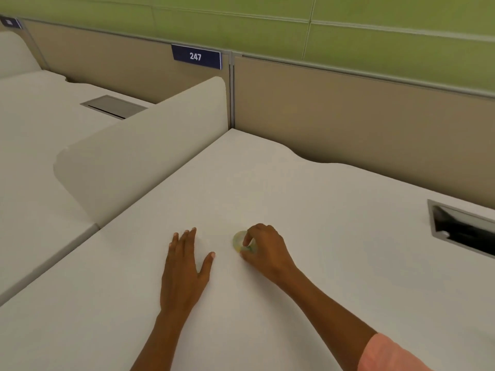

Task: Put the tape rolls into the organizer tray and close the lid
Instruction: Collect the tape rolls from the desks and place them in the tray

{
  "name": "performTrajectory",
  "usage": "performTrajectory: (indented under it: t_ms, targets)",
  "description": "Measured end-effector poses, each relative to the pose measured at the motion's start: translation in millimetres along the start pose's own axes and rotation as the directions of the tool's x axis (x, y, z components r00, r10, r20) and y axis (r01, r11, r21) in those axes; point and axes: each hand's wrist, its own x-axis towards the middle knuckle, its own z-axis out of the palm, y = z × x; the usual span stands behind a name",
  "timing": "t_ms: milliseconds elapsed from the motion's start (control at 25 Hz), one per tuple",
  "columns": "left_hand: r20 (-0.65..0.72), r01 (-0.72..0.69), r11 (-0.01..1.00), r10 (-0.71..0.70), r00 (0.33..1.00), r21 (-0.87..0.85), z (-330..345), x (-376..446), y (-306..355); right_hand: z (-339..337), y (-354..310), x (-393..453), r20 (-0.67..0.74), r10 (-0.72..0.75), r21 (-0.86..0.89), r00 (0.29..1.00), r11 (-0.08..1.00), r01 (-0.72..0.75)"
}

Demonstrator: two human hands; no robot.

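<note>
Head view: right hand [263,246] pinches a small pale tape roll [239,241] on the white desk [334,236], left hand [184,266] flat and empty just left of it; no organizer tray visible, so task looks barely started.

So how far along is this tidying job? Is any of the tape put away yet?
Nothing looks done yet: no organizer tray shows anywhere on the desk. In hand: the right hand has its fingers closed on a small pale tape roll resting on the desk, while the left hand lies flat beside it. Left: getting rolls into the tray and closing its lid.
</note>
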Motion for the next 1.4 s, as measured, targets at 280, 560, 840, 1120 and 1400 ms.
performTrajectory:
  t_ms: [280,560,840,1120,1400]
  targets:
    - [0.124,-0.118,0.988,0.13,0.984,-0.102,20.4,-85.0,99.3,-106.7,39.3,-155.4,-0.159,0.186,0.219,0.97,0.964,-0.149]
    - [0.157,-0.299,0.906,0.355,0.921,-0.299,35.2,-166.0,246.4,-243.3,107.1,-341.8,-0.447,0.412,0.16,0.794,0.91,-0.382]
    - [0.254,-0.481,0.75,0.626,0.737,-0.454,75.3,-292.4,379.1,-302.9,202.2,-526.8,-0.526,0.652,-0.061,0.547,0.613,-0.788]
    - [0.39,-0.669,0.615,0.786,0.48,-0.417,128.3,-384.5,435.7,-285.3,248.7,-571.6,-0.298,0.788,-0.095,0.54,0.538,-0.838]
    - [0.613,-0.789,0.587,0.696,0.375,-0.183,157.5,-412.8,463.6,-282.7,254.3,-562.8,-0.085,0.848,-0.162,0.523,0.506,-0.847]
